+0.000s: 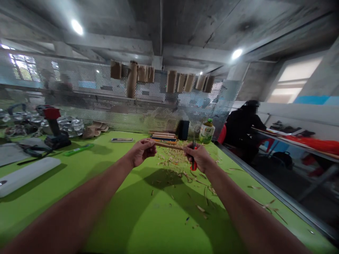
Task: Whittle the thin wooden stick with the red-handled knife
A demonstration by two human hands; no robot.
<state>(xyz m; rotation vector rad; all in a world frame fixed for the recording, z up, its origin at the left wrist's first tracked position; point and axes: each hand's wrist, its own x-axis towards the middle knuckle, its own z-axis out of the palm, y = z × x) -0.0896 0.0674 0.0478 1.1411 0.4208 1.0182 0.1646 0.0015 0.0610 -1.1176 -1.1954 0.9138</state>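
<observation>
Both bare forearms are reaching forward over the bright green table [119, 215], slanting inward from the lower corners of the view, with the two hands hanging above the surface at about the same height. The left hand [144, 152] is pinching one end of a thin brown wooden stick [169, 145] between thumb and fingertips, the other fingers curling in toward the palm. The right hand [200, 157] is closing around a slim red-and-black tool [194, 165], which is standing nearly upright in the grip, its dark upper part pointing toward the ceiling. The stick is lying almost level in the air between the hands, its far end meeting the right hand's fingers; whether they are gripping it too, I cannot tell. Pale curled wood shavings [172, 161] are lying scattered beneath and around the right hand. Beyond the hands, a green-capped plastic bottle [207, 132] is standing beside a tall black box [183, 129].
</observation>
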